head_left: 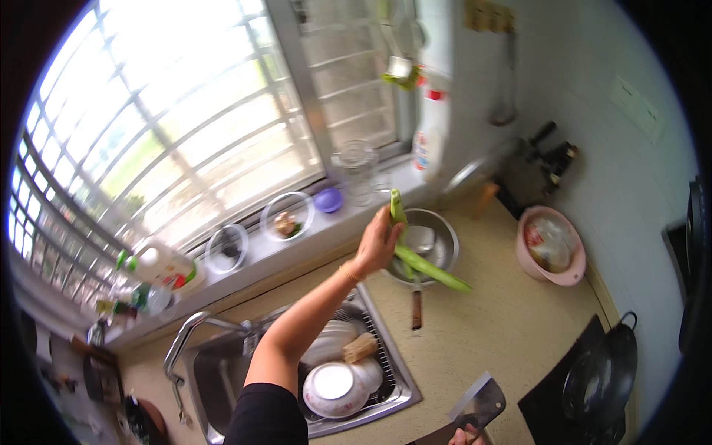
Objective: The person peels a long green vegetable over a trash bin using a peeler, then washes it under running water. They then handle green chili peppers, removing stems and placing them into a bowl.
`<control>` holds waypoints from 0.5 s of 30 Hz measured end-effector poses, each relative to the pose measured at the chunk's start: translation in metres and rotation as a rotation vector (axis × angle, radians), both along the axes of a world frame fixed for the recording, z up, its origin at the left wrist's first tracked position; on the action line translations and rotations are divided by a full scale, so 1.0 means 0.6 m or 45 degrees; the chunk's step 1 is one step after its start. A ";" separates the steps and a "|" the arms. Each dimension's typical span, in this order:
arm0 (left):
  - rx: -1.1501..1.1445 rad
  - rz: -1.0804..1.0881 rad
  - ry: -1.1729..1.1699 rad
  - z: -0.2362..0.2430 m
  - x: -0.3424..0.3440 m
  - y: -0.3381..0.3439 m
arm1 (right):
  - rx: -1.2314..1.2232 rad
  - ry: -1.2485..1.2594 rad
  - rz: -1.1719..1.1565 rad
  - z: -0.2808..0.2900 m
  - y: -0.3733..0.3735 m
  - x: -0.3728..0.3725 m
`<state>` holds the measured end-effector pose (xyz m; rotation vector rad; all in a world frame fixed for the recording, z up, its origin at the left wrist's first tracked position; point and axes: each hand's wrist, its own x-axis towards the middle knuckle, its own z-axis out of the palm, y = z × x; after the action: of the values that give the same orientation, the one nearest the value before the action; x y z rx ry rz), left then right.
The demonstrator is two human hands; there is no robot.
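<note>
My left hand (377, 241) reaches out over a round metal bowl (449, 241) on the counter. Its fingers are closed around a long green vegetable (397, 204), whose upper end sticks up past them. A second green length (437, 274) slants across the bowl's near rim; whether it joins the held piece is hidden by the hand. A utensil with a brown handle (417, 310) lies against the bowl, pointing toward me. At the lower edge, my right hand (466, 436), only partly in view, is closed at the handle end of a cleaver (478, 400).
Left of the cleaver is a sink (404, 393) with a rack of bowls and plates. A pink basin (571, 272) holding a plastic bag stands at right. The black wok (608, 371) is at lower right. Containers line the windowsill (256, 263); knives (556, 159) stand in the back corner.
</note>
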<state>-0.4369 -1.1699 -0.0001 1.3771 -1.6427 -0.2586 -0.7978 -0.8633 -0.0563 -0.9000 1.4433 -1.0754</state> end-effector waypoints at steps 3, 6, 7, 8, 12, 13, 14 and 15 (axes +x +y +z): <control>0.377 -0.474 1.121 0.075 0.011 0.186 | 0.018 -0.038 0.114 0.007 -0.007 0.000; 0.630 -0.381 1.713 0.110 0.050 0.416 | -0.180 -0.080 0.318 0.052 -0.012 0.053; 0.603 -0.340 1.791 0.111 0.067 0.492 | -0.300 -0.117 0.456 0.040 -0.007 0.067; 0.580 -0.294 1.871 0.107 0.079 0.567 | -0.271 0.011 0.445 0.049 -0.005 0.100; 0.467 -0.058 2.007 0.101 0.131 0.833 | -1.049 0.463 1.065 0.128 0.055 0.292; 0.429 0.038 1.989 0.097 0.148 0.899 | -1.181 0.269 1.164 0.165 0.097 0.376; 0.396 0.119 1.966 0.098 0.168 0.966 | -1.247 0.210 1.313 0.164 0.138 0.433; 0.324 0.204 1.906 0.102 0.186 1.026 | -1.329 0.220 1.442 0.173 0.183 0.491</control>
<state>-0.3254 -0.5545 0.0608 0.9610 -0.2459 -1.0985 -0.5031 -0.7532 0.0476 -2.2060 0.1748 -0.7756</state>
